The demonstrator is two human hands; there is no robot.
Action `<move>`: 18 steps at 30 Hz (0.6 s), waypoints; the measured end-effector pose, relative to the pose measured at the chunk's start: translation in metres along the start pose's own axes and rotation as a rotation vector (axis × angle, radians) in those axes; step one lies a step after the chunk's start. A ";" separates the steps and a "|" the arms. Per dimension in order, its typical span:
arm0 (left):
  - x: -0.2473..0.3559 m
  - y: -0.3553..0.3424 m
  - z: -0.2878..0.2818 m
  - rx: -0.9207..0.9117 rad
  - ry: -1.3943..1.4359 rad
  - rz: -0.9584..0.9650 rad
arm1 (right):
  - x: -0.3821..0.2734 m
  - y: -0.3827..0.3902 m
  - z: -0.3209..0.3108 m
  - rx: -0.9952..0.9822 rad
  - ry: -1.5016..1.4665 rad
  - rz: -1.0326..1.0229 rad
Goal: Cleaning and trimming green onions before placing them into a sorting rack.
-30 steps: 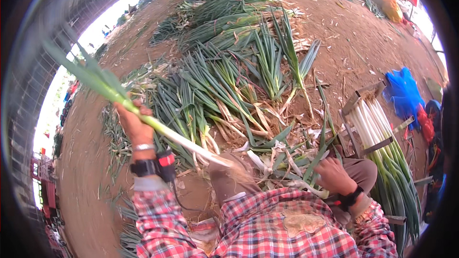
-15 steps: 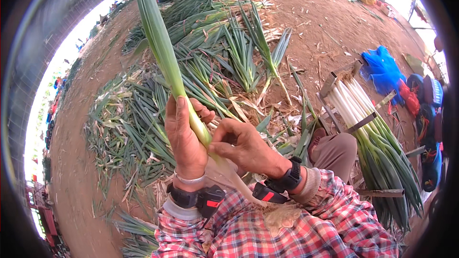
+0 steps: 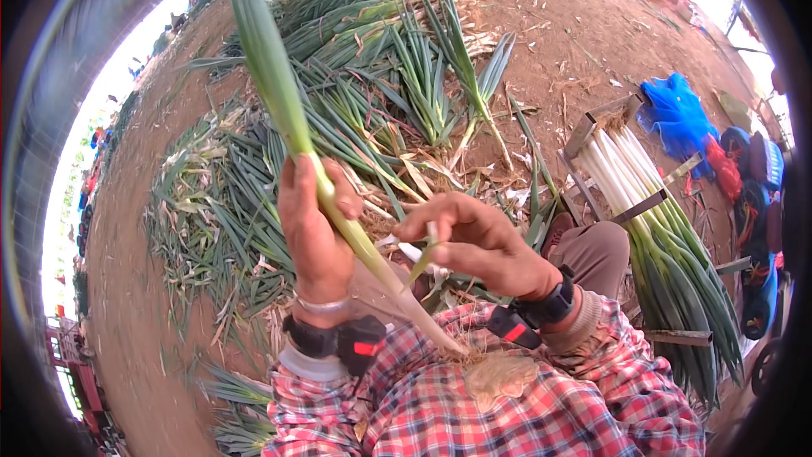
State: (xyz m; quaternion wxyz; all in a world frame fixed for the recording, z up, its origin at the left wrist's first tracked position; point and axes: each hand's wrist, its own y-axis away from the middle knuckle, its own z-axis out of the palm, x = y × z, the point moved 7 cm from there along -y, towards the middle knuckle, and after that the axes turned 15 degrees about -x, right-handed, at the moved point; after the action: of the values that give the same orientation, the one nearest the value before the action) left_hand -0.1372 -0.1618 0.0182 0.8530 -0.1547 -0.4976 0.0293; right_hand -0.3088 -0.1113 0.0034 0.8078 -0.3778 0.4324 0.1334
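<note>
A long green onion point(image 3: 372, 258) slants across in front of me, its leaves up at the far left and its roots low against my checked clothes. My left hand point(image 3: 315, 237) is wrapped round its stalk just below where the green leaves begin. To the right of the stalk, my right hand point(image 3: 491, 245) pinches a thin pale-green strip of onion skin point(image 3: 423, 261) between thumb and finger. The strip hangs toward the stalk; whether its lower end still joins it I cannot tell. The white lower part of the stalk looks bare and smooth.
Ahead lies a large heap of green onions point(image 3: 355, 25), with trimmed leaves point(image 3: 220, 211) scattered at left. On my right, a metal rack point(image 3: 640, 206) holds a bundle of white-stemmed onions point(image 3: 677, 288). Beyond it are blue netting point(image 3: 679, 123) and a red bag point(image 3: 723, 172).
My right hand has pulled away from the stalk to the right, with a strip of skin in its fingers. My left hand and the onion have shifted slightly left and up.
</note>
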 end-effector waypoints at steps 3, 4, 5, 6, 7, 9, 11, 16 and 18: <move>0.011 -0.021 -0.029 0.047 0.062 0.081 | 0.014 0.030 0.009 -0.138 -0.318 0.152; 0.015 -0.029 -0.045 0.071 0.047 0.098 | 0.010 0.044 0.012 -0.162 -0.364 0.247; 0.020 -0.037 -0.057 0.089 0.032 0.118 | 0.006 0.056 0.002 -0.127 -0.233 0.261; 0.027 -0.040 -0.070 0.122 0.009 0.139 | 0.011 0.073 -0.011 -0.026 -0.011 0.318; 0.034 -0.044 -0.082 0.153 -0.014 0.163 | 0.013 0.086 -0.024 0.075 0.216 0.372; 0.046 -0.047 -0.105 0.167 -0.009 0.199 | 0.018 0.095 -0.026 0.052 0.465 0.599; 0.050 -0.048 -0.106 0.197 -0.001 0.214 | 0.029 0.113 -0.031 0.027 0.714 0.831; 0.063 -0.044 -0.138 0.415 -0.101 0.230 | 0.013 0.132 -0.023 -0.152 0.827 0.729; 0.070 -0.043 -0.174 0.512 -0.188 0.238 | 0.012 0.169 -0.031 -0.207 0.683 0.801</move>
State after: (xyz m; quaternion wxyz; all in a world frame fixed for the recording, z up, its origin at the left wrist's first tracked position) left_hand 0.0429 -0.2289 0.0102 0.8050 0.0114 -0.5292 0.2680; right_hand -0.4118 -0.0201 -0.1005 0.4655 -0.2828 0.7655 0.3427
